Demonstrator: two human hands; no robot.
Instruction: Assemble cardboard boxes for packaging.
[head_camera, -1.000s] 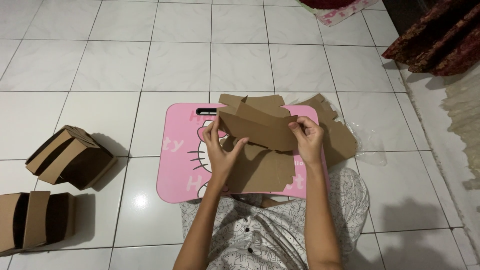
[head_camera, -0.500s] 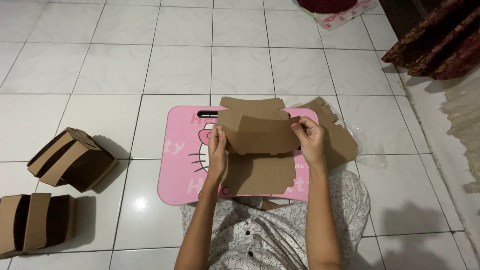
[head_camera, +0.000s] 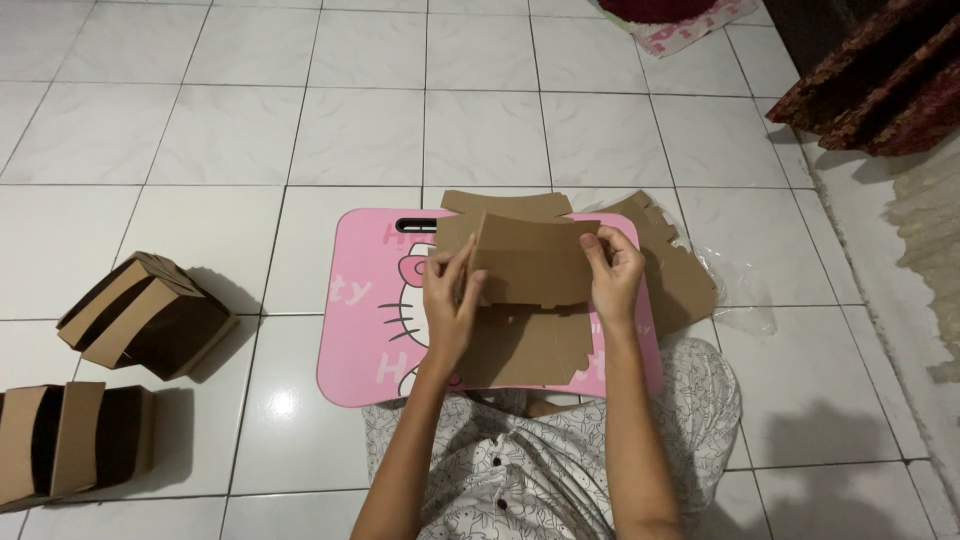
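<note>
Two hands hold one flat brown cardboard box blank (head_camera: 530, 268) over our pink lap tabletop (head_camera: 375, 320). Its long side runs left to right, and the top flap bends up toward us. More flat cardboard pieces (head_camera: 668, 262) lie under it and to the right, just beside clear plastic wrap (head_camera: 740, 290). Two folded boxes (head_camera: 140, 312) sit well apart on the white tile floor (head_camera: 300, 130) at our left. Our left hand (head_camera: 452, 308) pinches the left edge. Our right hand (head_camera: 612, 270) pinches the right edge.
</note>
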